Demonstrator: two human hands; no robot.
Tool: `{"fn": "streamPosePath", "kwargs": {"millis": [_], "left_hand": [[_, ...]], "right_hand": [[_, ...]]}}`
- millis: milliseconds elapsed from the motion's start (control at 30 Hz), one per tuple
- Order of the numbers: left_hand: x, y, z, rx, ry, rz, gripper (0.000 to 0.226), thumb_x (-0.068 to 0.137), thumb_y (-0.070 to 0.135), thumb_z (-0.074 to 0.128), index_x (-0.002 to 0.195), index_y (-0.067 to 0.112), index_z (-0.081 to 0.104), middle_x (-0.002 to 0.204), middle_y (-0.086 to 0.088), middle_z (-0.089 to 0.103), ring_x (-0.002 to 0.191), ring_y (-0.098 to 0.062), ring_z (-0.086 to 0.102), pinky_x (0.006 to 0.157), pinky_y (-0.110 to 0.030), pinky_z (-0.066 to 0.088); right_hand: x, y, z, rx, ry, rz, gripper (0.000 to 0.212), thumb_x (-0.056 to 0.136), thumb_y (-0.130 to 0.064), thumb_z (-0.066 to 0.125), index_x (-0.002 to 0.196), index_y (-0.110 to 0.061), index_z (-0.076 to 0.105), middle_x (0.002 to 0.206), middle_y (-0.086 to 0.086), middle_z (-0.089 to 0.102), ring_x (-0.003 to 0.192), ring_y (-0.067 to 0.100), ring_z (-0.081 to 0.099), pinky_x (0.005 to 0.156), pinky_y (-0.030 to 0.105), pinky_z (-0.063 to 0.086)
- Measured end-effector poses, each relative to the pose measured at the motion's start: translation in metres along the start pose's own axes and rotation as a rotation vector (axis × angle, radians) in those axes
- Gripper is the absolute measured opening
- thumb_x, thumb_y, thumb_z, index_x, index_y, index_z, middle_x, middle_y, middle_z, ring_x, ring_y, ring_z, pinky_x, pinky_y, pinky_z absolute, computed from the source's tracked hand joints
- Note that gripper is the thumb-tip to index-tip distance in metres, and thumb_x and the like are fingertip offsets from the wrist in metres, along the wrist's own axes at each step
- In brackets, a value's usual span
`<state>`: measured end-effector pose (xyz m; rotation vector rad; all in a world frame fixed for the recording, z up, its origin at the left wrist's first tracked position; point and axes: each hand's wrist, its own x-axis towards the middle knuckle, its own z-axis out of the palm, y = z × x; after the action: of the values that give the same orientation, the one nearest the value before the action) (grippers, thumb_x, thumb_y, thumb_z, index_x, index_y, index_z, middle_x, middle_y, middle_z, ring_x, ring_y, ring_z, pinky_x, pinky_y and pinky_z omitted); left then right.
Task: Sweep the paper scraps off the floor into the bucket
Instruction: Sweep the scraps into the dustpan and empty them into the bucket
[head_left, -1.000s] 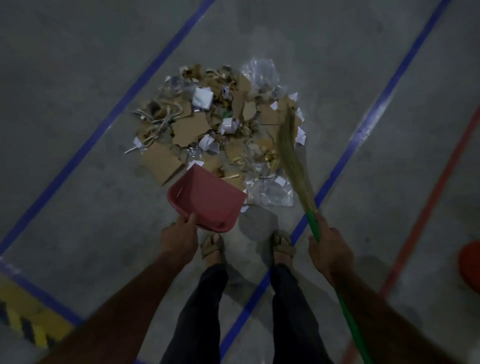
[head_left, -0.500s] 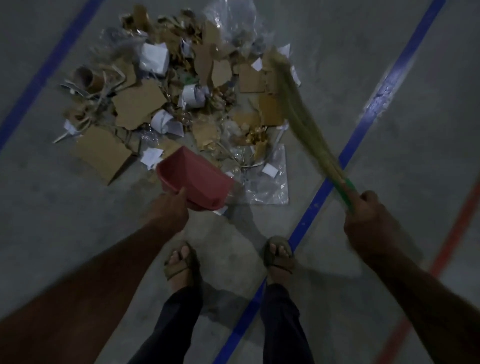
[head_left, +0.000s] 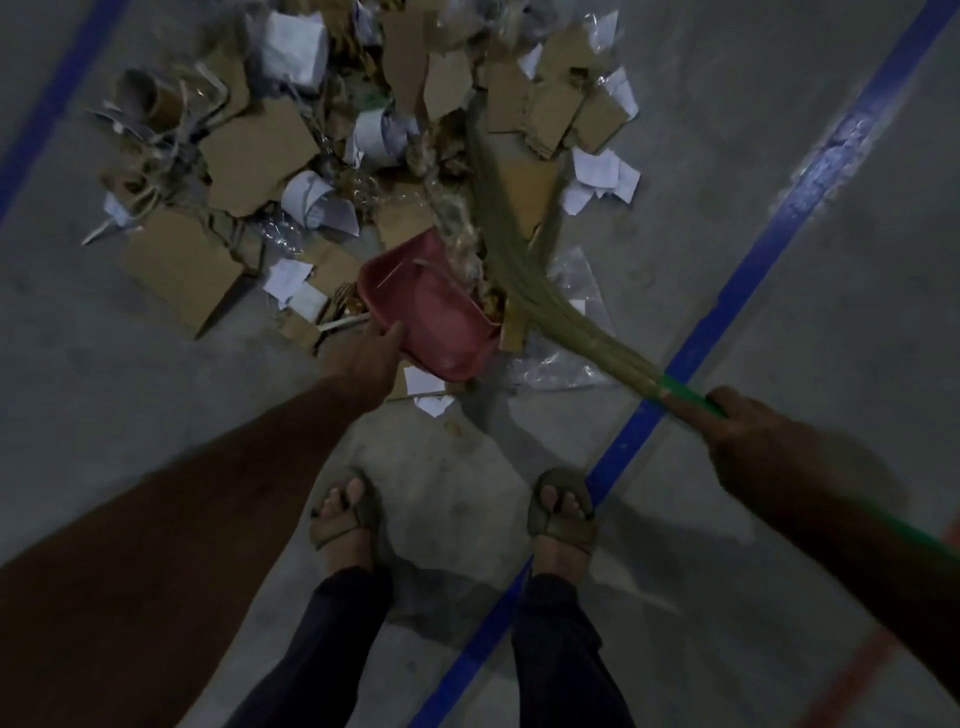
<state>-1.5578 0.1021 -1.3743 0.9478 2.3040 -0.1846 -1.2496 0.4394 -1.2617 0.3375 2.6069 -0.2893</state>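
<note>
On the grey concrete floor (head_left: 156, 395), at twelve o'clock from the sandalled feet (head_left: 347, 512), the heap of paper scraps (head_left: 311, 156) is lying: brown cardboard pieces, white slips and clear plastic film. The left hand (head_left: 366, 358) is gripping the near rim of a red dustpan (head_left: 431, 312), thumb on the edge, at the heap's six o'clock side. The right hand (head_left: 753, 436) is curling round the green handle of a broom (head_left: 524, 244), whose straw bristles are lying across the scraps at one o'clock of the dustpan, touching its far edge. A blue floor line (head_left: 769, 244) is running diagonally under the broom. No bucket is showing.
</note>
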Motion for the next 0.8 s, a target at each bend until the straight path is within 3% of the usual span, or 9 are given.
{"fn": "streamPosePath", "kwargs": {"millis": [67, 200, 367, 500, 567, 667, 733, 800], "left_hand": [[-0.005, -0.003, 0.008, -0.005, -0.015, 0.011, 0.043, 0.09, 0.023, 0.057, 0.128, 0.019, 0.038, 0.122, -0.02, 0.057, 0.094, -0.043, 0.062, 0.073, -0.048, 0.053], [-0.015, -0.002, 0.016, -0.083, -0.004, -0.007, 0.033, 0.096, 0.023, 0.054, 0.125, 0.018, 0.04, 0.12, -0.019, 0.057, 0.093, -0.041, 0.061, 0.069, -0.045, 0.051], [-0.02, -0.003, 0.029, -0.129, -0.012, -0.017, 0.036, 0.097, 0.021, 0.055, 0.13, 0.013, 0.045, 0.121, -0.02, 0.056, 0.097, -0.042, 0.059, 0.072, -0.045, 0.048], [-0.019, -0.005, 0.035, -0.167, -0.023, 0.033, 0.036, 0.094, 0.017, 0.06, 0.128, 0.014, 0.047, 0.124, -0.019, 0.055, 0.095, -0.044, 0.062, 0.072, -0.047, 0.052], [-0.019, -0.007, 0.039, -0.17, -0.031, 0.06, 0.036, 0.093, 0.015, 0.06, 0.127, 0.014, 0.047, 0.125, -0.019, 0.055, 0.093, -0.044, 0.064, 0.07, -0.045, 0.051], [-0.016, -0.002, 0.042, -0.182, -0.052, 0.087, 0.034, 0.095, 0.015, 0.058, 0.126, 0.013, 0.046, 0.124, -0.02, 0.055, 0.097, -0.041, 0.063, 0.073, -0.046, 0.052], [-0.013, 0.008, 0.043, -0.176, -0.064, 0.107, 0.037, 0.095, 0.016, 0.057, 0.129, 0.013, 0.043, 0.125, -0.02, 0.055, 0.098, -0.041, 0.062, 0.075, -0.045, 0.053], [-0.011, 0.023, 0.043, -0.169, -0.05, 0.109, 0.043, 0.095, 0.018, 0.057, 0.135, 0.015, 0.041, 0.127, -0.019, 0.054, 0.095, -0.042, 0.062, 0.074, -0.046, 0.054]], "right_hand": [[-0.016, -0.015, 0.001, 0.121, -0.025, 0.044, 0.045, 0.083, -0.004, 0.067, 0.124, -0.022, 0.062, 0.086, 0.002, 0.052, 0.055, 0.019, 0.049, 0.041, 0.028, 0.041], [-0.059, -0.029, -0.01, 0.251, 0.066, -0.019, 0.058, 0.075, -0.006, 0.073, 0.128, -0.026, 0.057, 0.096, 0.004, 0.061, 0.058, 0.025, 0.06, 0.047, 0.019, 0.029], [-0.087, -0.025, -0.014, 0.332, 0.103, 0.139, 0.062, 0.083, -0.015, 0.071, 0.141, -0.03, 0.052, 0.102, -0.001, 0.057, 0.063, 0.017, 0.053, 0.053, 0.028, 0.041], [-0.076, -0.016, -0.02, 0.31, 0.141, 0.307, 0.069, 0.085, -0.012, 0.069, 0.147, -0.027, 0.045, 0.103, 0.007, 0.054, 0.07, 0.03, 0.057, 0.057, 0.035, 0.044], [-0.056, -0.008, -0.017, 0.274, 0.086, 0.379, 0.064, 0.087, -0.009, 0.067, 0.145, -0.024, 0.046, 0.095, 0.01, 0.053, 0.068, 0.03, 0.053, 0.059, 0.033, 0.039], [-0.027, -0.003, -0.004, 0.259, -0.135, 0.41, 0.045, 0.09, -0.013, 0.063, 0.134, -0.015, 0.057, 0.089, 0.005, 0.049, 0.069, 0.021, 0.048, 0.063, 0.03, 0.036], [-0.019, -0.008, 0.003, 0.233, -0.218, 0.378, 0.037, 0.091, -0.019, 0.061, 0.128, -0.016, 0.06, 0.094, 0.002, 0.052, 0.074, 0.02, 0.055, 0.064, 0.032, 0.044], [-0.018, -0.015, 0.007, 0.262, -0.256, 0.297, 0.046, 0.09, -0.021, 0.059, 0.135, -0.026, 0.054, 0.095, -0.001, 0.052, 0.076, 0.018, 0.057, 0.067, 0.037, 0.052]]}}
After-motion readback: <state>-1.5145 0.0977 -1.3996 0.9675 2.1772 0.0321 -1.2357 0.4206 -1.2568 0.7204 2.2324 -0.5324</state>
